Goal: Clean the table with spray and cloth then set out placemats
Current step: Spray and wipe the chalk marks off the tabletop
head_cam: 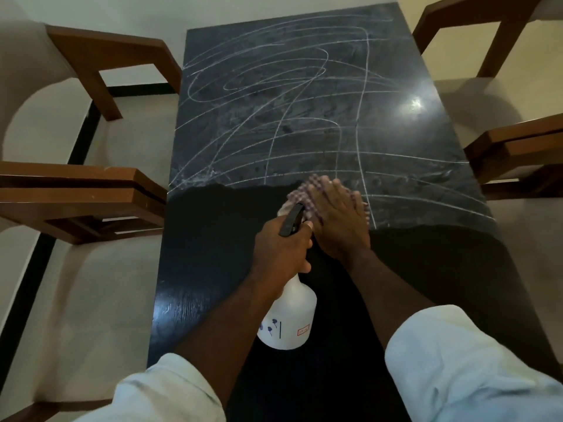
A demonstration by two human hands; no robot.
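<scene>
Two wooden chairs (109,65) (91,196) are set along the left edge of the one dark worktop (213,269), whose far half lies open, covered in white scribbles (259,86). At mid-frame one white spray bottle (289,318) is held by the neck in the curled left grip (281,248); just right, one checked cloth (304,193) is pressed flat under the right grip (338,220), fingers straight and together. Two more chairs (475,32) (518,150) are set by the right edge.

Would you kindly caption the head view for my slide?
Right hand presses checked cloth on scribbled table; left hand grips spray bottle.
</scene>
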